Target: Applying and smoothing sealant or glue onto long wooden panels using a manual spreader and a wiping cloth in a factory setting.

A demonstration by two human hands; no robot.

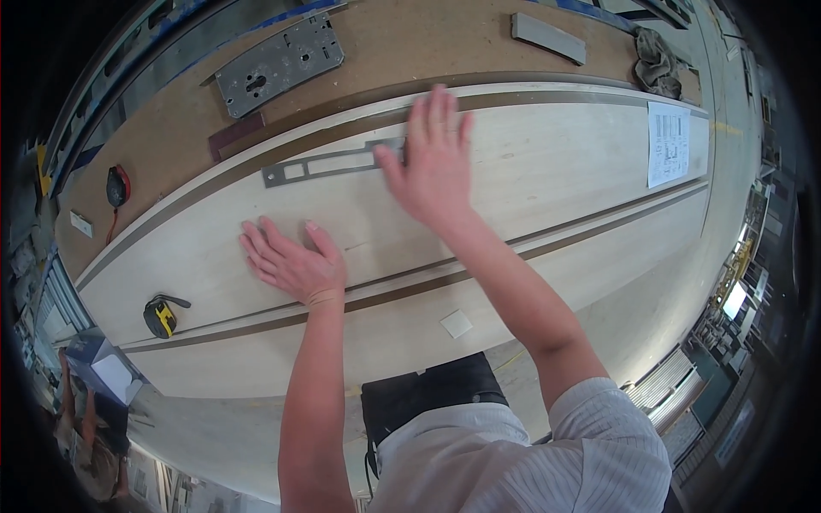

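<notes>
My left hand (295, 263) rests on the pale wooden panel (547, 162), fingers spread and holding nothing. Farther off and to the right, my right hand (438, 167) lies flat with its fingers stretched toward the panel's far edge. Its thumb side covers one end of a flat grey metal plate with long slots (275, 176). The rest of that plate lies on the panel, beyond my left hand. A dark groove (385, 296) runs along the panel on the near side of both hands.
On the brown bench (428, 43) lie a larger metal plate with holes (282, 64), a grey bar (549, 39), a crumpled cloth (656, 64) and a red-black tape measure (118, 185). The panel carries a yellow-black tape measure (160, 317), a printed sheet (668, 145) and a white square (456, 323).
</notes>
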